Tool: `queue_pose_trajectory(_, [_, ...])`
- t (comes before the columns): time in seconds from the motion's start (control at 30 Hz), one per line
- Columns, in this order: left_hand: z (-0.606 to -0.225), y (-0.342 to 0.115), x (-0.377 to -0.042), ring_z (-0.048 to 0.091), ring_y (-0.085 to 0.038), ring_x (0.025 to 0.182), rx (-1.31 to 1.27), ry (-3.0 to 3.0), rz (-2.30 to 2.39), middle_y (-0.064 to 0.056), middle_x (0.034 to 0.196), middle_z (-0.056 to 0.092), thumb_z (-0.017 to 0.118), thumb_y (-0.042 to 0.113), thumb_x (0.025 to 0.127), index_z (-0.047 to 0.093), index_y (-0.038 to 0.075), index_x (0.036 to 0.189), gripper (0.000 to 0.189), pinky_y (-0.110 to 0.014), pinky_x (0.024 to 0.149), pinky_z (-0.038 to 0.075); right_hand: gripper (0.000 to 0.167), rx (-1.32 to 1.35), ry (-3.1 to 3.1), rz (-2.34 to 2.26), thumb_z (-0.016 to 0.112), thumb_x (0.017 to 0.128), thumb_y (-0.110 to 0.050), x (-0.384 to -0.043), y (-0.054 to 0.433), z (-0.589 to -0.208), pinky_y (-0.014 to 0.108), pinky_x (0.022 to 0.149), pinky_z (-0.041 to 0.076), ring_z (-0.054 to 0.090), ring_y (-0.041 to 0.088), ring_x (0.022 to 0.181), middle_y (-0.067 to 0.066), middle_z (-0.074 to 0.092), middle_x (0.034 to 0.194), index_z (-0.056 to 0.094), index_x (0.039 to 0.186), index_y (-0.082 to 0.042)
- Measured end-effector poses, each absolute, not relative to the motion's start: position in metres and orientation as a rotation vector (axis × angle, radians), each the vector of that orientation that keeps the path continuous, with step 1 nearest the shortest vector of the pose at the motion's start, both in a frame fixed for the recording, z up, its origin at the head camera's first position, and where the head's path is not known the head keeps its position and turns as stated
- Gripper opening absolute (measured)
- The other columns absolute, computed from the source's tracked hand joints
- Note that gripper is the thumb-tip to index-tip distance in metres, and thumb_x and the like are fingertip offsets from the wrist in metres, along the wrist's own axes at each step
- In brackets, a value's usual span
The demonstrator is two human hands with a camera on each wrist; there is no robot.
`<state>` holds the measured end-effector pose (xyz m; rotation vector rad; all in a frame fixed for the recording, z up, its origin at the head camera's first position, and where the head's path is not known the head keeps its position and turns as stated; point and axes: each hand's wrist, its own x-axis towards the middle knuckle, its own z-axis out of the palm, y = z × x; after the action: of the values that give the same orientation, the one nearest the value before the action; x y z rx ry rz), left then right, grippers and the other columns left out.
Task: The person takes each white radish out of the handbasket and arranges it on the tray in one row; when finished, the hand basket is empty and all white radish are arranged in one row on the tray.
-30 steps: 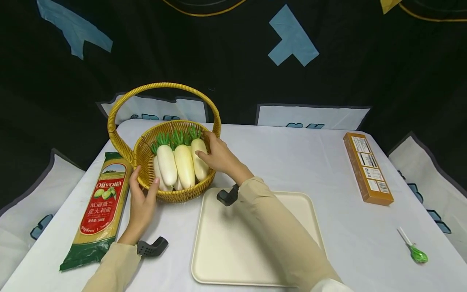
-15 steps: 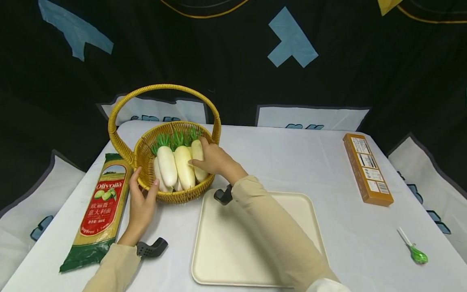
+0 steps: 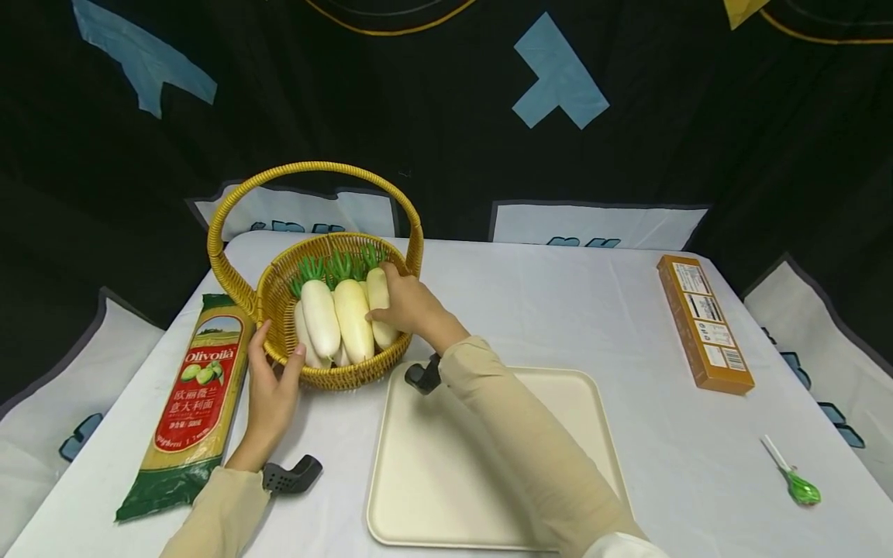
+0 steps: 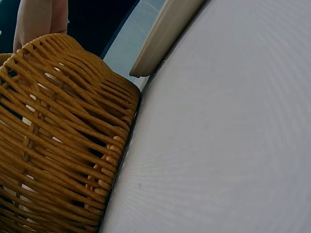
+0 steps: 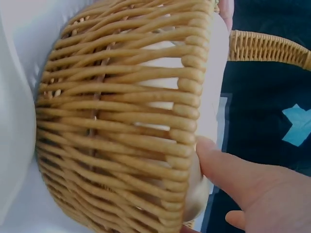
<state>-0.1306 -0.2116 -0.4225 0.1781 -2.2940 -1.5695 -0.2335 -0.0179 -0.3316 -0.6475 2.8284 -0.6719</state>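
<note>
A yellow wicker basket (image 3: 349, 377) with a tall arched handle stands at the back left, holding several white radishes (image 3: 319, 318) with green tops. My right hand (image 3: 413, 308) reaches over its right rim and grips the rightmost radish (image 3: 377, 291), thumb on the near part and fingers on the far side. In the right wrist view, the thumb (image 5: 228, 167) lies against the pale radish just behind the woven rim. My left hand (image 3: 270, 399) rests against the basket's front left, index finger and thumb straight and spread apart at the rim.
A beige tray (image 3: 446, 465) lies in front of the basket, under the right forearm. Left of the left hand is a spaghetti packet (image 3: 195, 395). A brown box (image 3: 705, 322) and a green-wrapped lollipop (image 3: 795, 477) lie on the right of the white-covered table (image 3: 530, 302).
My right hand has shifted left and a little down from the basket's right rim, closing its fingers round the rightmost radish. The left hand and basket have stayed in place.
</note>
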Motion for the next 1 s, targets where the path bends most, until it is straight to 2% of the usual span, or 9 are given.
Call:
queue_pose_trajectory(0.1, [-0.423,-0.211,-0.131,0.018,-0.026,0.137,0.178,-2.296,-1.565,-0.007,0.150,0.013,0.049,0.024,0.091,0.011,0.022,0.144,0.065,-0.048,0.110,0.018,0.080,-0.631,2.834,-0.672,0.066,0.081,-0.035,-0.234,-0.018,-0.331,0.030,0.081,0.049,0.061,0.022,0.094,0.014,0.062,0.110,0.022,0.142,-0.008])
queue_pose_trajectory(0.27, [-0.424,-0.211,-0.130,0.018,-0.027,0.137,0.168,-2.299,-1.561,-0.008,0.150,0.013,0.049,0.023,0.091,0.011,0.021,0.144,0.065,-0.048,0.110,0.018,0.068,-0.665,2.807,-0.701,0.063,0.083,-0.031,-0.235,-0.015,-0.334,0.031,0.078,0.048,0.060,0.021,0.088,0.010,0.065,0.101,0.029,0.141,-0.020])
queue_pose_trajectory(0.5, [-0.424,-0.209,-0.129,0.024,-0.029,0.134,0.161,-2.295,-1.567,-0.009,0.148,0.016,0.049,0.021,0.091,0.012,0.020,0.144,0.065,-0.049,0.107,0.023,0.046,-0.743,2.705,-0.816,0.056,0.087,-0.028,-0.237,-0.007,-0.335,0.032,0.097,0.040,0.050,0.017,0.117,0.001,0.053,0.131,0.047,0.132,-0.025])
queue_pose_trajectory(0.53, [-0.423,-0.209,-0.129,0.024,-0.029,0.134,0.162,-2.294,-1.564,-0.009,0.148,0.016,0.049,0.021,0.091,0.012,0.020,0.144,0.065,-0.049,0.107,0.023,0.044,-0.745,2.677,-0.852,0.055,0.088,-0.027,-0.238,-0.006,-0.334,0.030,0.093,0.042,0.053,0.016,0.110,0.001,0.056,0.125,0.048,0.131,-0.024])
queue_pose_trajectory(0.6, [-0.423,-0.209,-0.129,0.023,-0.028,0.134,0.165,-2.291,-1.556,-0.009,0.148,0.016,0.050,0.021,0.091,0.013,0.020,0.144,0.064,-0.049,0.107,0.023,0.042,-0.743,2.617,-0.933,0.053,0.088,-0.025,-0.238,-0.003,-0.333,0.025,0.076,0.045,0.055,0.014,0.083,0.005,0.063,0.098,0.050,0.130,-0.023])
queue_pose_trajectory(0.67, [-0.422,-0.210,-0.130,0.023,-0.028,0.134,0.165,-2.287,-1.553,-0.008,0.148,0.016,0.050,0.021,0.091,0.014,0.020,0.144,0.064,-0.048,0.107,0.023,0.040,-0.734,2.560,-1.018,0.053,0.089,-0.024,-0.239,0.000,-0.333,0.021,0.059,0.038,0.044,0.011,0.061,0.001,0.053,0.072,0.051,0.129,-0.023])
queue_pose_trajectory(0.77, [-0.422,-0.211,-0.130,0.023,-0.028,0.134,0.165,-2.284,-1.554,-0.009,0.148,0.016,0.050,0.020,0.091,0.014,0.019,0.144,0.064,-0.048,0.107,0.023,0.041,-0.718,2.482,-1.137,0.053,0.088,-0.022,-0.241,0.004,-0.334,0.019,0.049,0.030,0.032,0.008,0.050,-0.001,0.037,0.060,0.051,0.128,-0.024])
queue_pose_trajectory(0.9, [-0.422,-0.211,-0.130,0.023,-0.028,0.134,0.162,-2.282,-1.559,-0.008,0.148,0.015,0.050,0.019,0.090,0.014,0.019,0.144,0.065,-0.048,0.107,0.023,0.040,-0.672,2.359,-1.323,0.053,0.088,-0.020,-0.241,0.010,-0.337,0.018,0.057,0.044,0.050,0.008,0.063,0.005,0.058,0.083,0.052,0.127,-0.024])
queue_pose_trajectory(1.0, [-0.422,-0.211,-0.130,0.019,-0.027,0.136,0.166,-2.287,-1.553,-0.008,0.149,0.014,0.050,0.019,0.090,0.014,0.020,0.144,0.064,-0.049,0.109,0.020,0.038,-0.630,2.266,-1.448,0.053,0.089,-0.019,-0.241,0.015,-0.339,0.024,0.069,0.051,0.057,0.012,0.080,0.010,0.060,0.106,0.051,0.127,-0.024])
